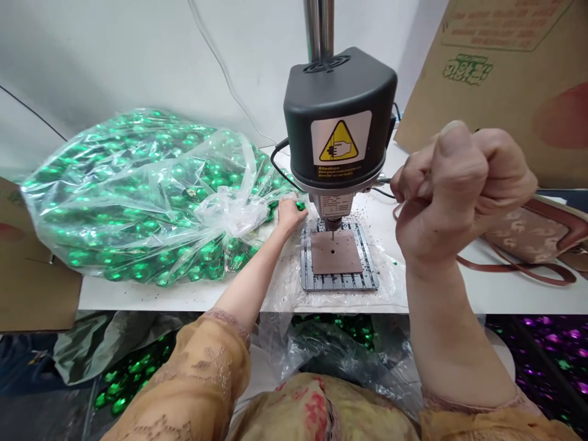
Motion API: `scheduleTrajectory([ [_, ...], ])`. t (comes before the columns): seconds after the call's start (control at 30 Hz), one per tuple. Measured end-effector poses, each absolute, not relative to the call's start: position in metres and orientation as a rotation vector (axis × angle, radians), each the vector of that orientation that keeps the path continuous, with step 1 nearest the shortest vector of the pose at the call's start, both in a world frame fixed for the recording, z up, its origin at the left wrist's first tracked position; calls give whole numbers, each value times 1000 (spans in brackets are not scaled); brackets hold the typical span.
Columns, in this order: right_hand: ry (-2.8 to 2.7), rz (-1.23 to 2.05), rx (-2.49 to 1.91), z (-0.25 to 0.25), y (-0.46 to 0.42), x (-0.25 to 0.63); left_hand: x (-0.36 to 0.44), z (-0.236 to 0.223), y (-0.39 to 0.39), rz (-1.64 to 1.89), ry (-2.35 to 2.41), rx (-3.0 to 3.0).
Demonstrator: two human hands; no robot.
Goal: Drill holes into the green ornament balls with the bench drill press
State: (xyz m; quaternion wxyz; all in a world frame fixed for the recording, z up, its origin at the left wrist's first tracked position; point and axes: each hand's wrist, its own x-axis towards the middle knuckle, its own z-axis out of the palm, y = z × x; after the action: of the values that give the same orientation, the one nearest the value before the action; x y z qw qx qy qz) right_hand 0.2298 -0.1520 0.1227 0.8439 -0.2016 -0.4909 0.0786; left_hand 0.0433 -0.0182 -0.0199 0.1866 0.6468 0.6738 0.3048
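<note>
My right hand (454, 184) is closed in a fist around the feed lever (383, 180) of a small black drill press (340, 116); the grip end is hidden inside the fist. Below the chuck, a thin drill bit (333, 234) points down at a brown square board (337, 262) with a dark hole in it. The board lies on the slotted metal base (340, 283). Left of the base, my left hand (289, 215) curls over shiny green faceted beads (301, 206) beside a large clear plastic bag (138, 196) full of them. Its fingertips are partly hidden.
Dark shavings speckle the white table (151, 297) and plastic film around the base. A cardboard box (505, 73) stands at right behind a handbag (528, 233) with a brown strap. Another carton (32, 269) is at left. More green and purple beads (551, 343) lie below the table edge.
</note>
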Motion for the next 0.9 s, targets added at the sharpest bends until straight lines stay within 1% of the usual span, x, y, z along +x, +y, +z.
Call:
scheduleTrajectory([
  [0.1, -1029, 176, -406, 121, -150, 230, 35, -18, -43, 1058, 1756, 1547],
  [0.2, -1033, 176, -370, 120, -150, 229, 28, -21, -84, 1267, 1437, 1247],
  [0.27, -1022, 167, -364, 120, -149, 229, 28, -27, -112, 1322, 1258, 1194],
  [0.4, -1022, 164, -366, 120, -148, 230, 38, -44, -145, 1333, 1184, 1301],
  [0.57, -1026, 195, -402, 121, -152, 231, 50, -60, -145, 1289, 1179, 1465],
  [0.8, -1070, 125, -556, 121, -155, 230, 56, -59, -143, 1219, 1182, 1619],
  [0.9, -1082, 103, -558, 121, -155, 230, 60, -58, -146, 1197, 1139, 1675],
])
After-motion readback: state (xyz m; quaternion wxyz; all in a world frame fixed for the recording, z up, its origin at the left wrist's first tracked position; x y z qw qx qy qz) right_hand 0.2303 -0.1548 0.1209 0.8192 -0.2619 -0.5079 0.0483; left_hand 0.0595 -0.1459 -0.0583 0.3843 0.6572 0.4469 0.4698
